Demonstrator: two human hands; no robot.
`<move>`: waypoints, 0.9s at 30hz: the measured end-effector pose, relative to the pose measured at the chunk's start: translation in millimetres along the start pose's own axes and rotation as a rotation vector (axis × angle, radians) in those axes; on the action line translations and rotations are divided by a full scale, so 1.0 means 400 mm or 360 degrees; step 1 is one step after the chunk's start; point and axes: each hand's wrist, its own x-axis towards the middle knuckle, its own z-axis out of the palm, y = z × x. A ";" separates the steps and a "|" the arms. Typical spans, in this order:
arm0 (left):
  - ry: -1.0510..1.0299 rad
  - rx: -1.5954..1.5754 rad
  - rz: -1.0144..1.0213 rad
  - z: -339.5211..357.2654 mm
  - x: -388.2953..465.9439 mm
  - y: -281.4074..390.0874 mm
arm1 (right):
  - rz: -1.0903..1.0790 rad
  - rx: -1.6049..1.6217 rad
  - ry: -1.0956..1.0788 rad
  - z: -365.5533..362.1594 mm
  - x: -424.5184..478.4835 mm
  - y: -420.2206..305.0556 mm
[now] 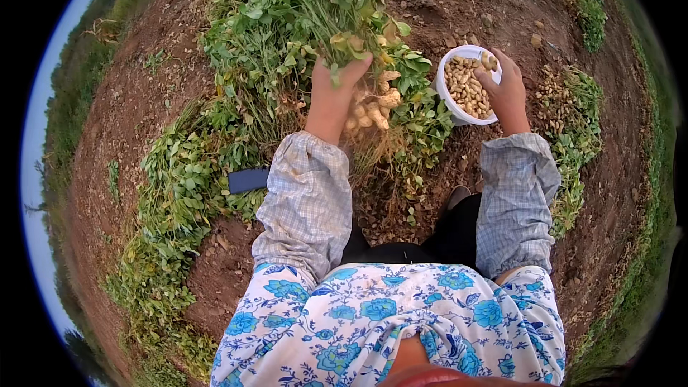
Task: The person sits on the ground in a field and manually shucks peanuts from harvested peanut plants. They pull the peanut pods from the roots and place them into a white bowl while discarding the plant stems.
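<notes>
My left hand (pixel 337 91) grips an uprooted bunch of peanut plants (pixel 338 16) by the stems. Its leaves point away from me, and the roots hang toward my body. A cluster of unshelled peanuts (pixel 376 107) dangles from the roots, just right of that hand. Over the right rim of a white plastic bucket (pixel 442 83), my right hand (pixel 505 88) holds a few peanut pods (pixel 488 60) between thumb and fingers. Loose peanuts (pixel 465 86) lie in the bucket below them.
Piled peanut plants (pixel 183 172) curve along my left side. A dark blue flat object (pixel 247 180) rests on them by my left sleeve. More pulled plants with pods (pixel 570 118) lie right of the bucket. Brown soil (pixel 484 5) with stones surrounds everything. My shoe (pixel 458 196) shows below the bucket.
</notes>
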 end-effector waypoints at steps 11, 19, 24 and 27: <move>-0.0319 0.0012 -0.0029 0.058 -0.023 -0.003 | 0.0227 0.0971 -0.0968 0.049 -0.111 -0.250; -0.0030 0.1249 0.0678 0.044 -0.020 -0.053 | -0.0265 0.0406 -0.0749 0.094 -0.146 -0.233; -0.0019 0.1609 0.0654 0.043 -0.021 -0.068 | -0.0086 0.0419 -0.0952 0.109 -0.140 -0.229; 0.0064 0.1525 0.0626 0.047 -0.027 -0.055 | 0.0106 0.0679 -0.1060 0.104 -0.132 -0.223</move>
